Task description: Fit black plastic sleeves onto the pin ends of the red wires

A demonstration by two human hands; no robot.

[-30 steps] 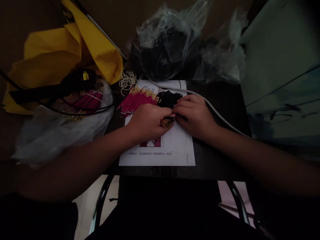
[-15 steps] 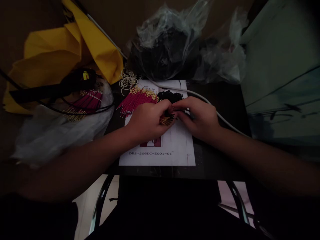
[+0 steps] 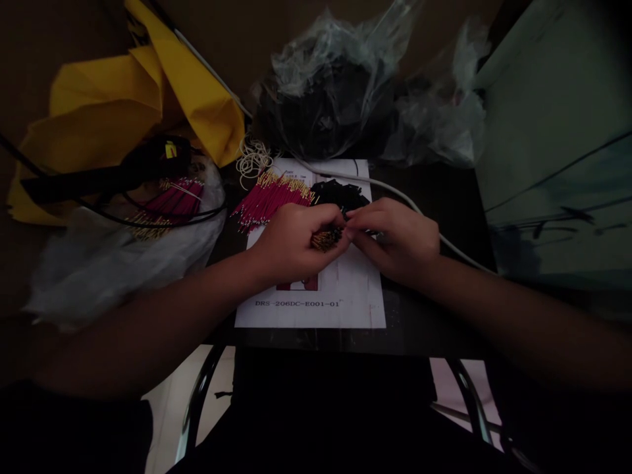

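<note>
My left hand (image 3: 301, 240) is closed around a bundle of thin wires (image 3: 324, 240) whose gold-coloured terminals stick out between thumb and fingers. Touching it at the fingertips, my right hand (image 3: 397, 237) has thumb and forefinger pinched together. A thin dark piece shows in that pinch, too small and dim to name. Just beyond the hands lies a heap of small black pieces (image 3: 338, 193). To its left, a fan of red wires (image 3: 274, 201) with gold terminals rests on a printed sheet (image 3: 355, 306).
Coiled pale cord (image 3: 254, 158) lies behind the red wires. A white cable (image 3: 390, 187) crosses the dark table (image 3: 434, 316). Clear plastic bags (image 3: 330, 92) stand at the back. At left are a yellow bag (image 3: 106, 85) and another red wire bundle (image 3: 175, 201) on plastic.
My right hand has shifted slightly right and down, its fingertips now meeting my left hand's. The bundle's gold ends have turned a little within my left hand.
</note>
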